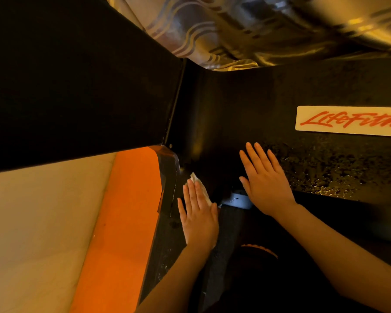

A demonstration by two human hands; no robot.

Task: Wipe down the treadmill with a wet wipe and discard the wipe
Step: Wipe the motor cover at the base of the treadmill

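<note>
Tight corner of a black treadmill point(269, 98), seen from above: tall dark upright panel point(77, 86) on the left, meeting the front hood at a straight vertical seam. Little open room here; the corner closes in on two sides, with free surface only to the right along the hood and toward the viewer along the side rail point(167, 245).

Left hand point(198, 214) flat on the narrow side rail, fingers point(191, 190) straight and close together, pressing a white wet wipe point(200, 186) down onto the rail. Wipe crumpled, thin, soft-looking; only a small folded edge visible past the fingertips and along the right side of the hand, rest hidden under the palm. Position of the wipe: on the rail, just beside the corner seam and near the rounded plastic end cap point(167, 175).

Right hand point(265, 180) open and flat on the sloped hood, fingers spread, holding nothing, well apart from the wipe.

Hood surface matte and grainy, covered with many shiny small droplets point(336, 172) to the right of the right hand. White rectangular label point(348, 122) with red script lettering higher on the hood, cut by the frame edge. Small pale metal bracket point(236, 199) between both hands.

Left of the rail: smooth orange strip point(127, 211), then pale floor point(32, 222). At the top: glossy curtain fabric point(257, 26) with wavy stripes.
</note>
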